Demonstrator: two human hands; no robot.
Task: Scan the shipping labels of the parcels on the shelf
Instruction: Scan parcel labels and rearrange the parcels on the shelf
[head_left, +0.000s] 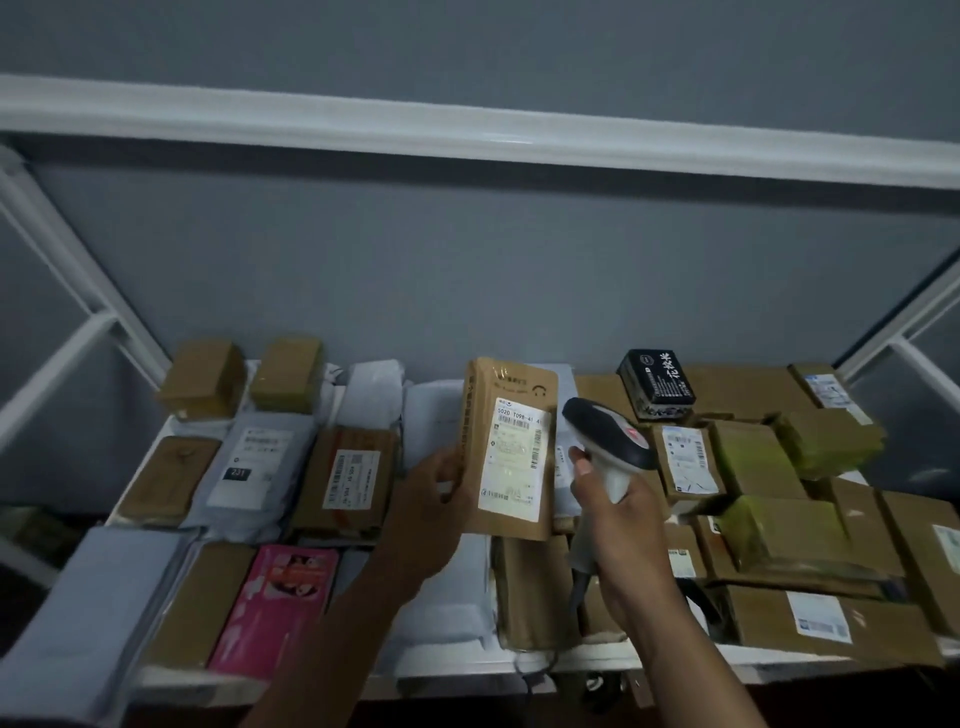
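- We are mid-scan: our left hand (441, 480) holds a brown envelope (506, 449) upright above the shelf (597, 662), its white label (514, 457) facing us.
- Our right hand (621, 525) grips the scanner (608, 441), fingers curled round its handle; its head sits just beside the label's right edge, tilted toward it.
- The left fingers pinch the envelope's left edge, the thumb in front.
- Next, we judge, the scanner head must turn squarely onto the barcode before the trigger is pulled.
- Other parcels lie flat across the shelf: a grey bag (249, 467) and pink packet (280, 603) to the left, cardboard boxes (779, 457) to the right.
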